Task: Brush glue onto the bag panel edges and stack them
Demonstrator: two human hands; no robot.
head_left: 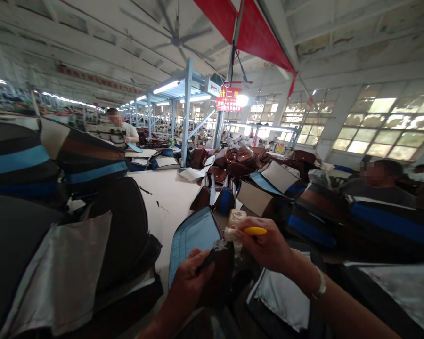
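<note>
A white table (155, 186) spread out between eight and nine o'clock in the view, crowded by dark bags (120, 216) with blue bands toward nine and by shiny brown bags (245, 157) between two and three. The hall was long: a ceiling fan (176, 40) hung between eleven and twelve, a red banner (265, 40) between twelve and one, and paned windows (378, 122) filled the wall between two and three. A person in a white top (130, 132) was between nine and ten, and another in dark clothing (378, 186) at three. Near six o'clock the left hand (191, 278) pinched a dark piece (221, 268) beside a light blue panel (194, 230); the piece's long axis ran roughly from twelve to six, its whitish-smeared edge uppermost. Near five, the right hand (265, 242) gripped a yellow-handled tool (255, 231) — its long axis close to level, the handle's end toward three, the pale, blurred head toward nine. That head was right by the smeared edge — whether touching, I could not tell.
</note>
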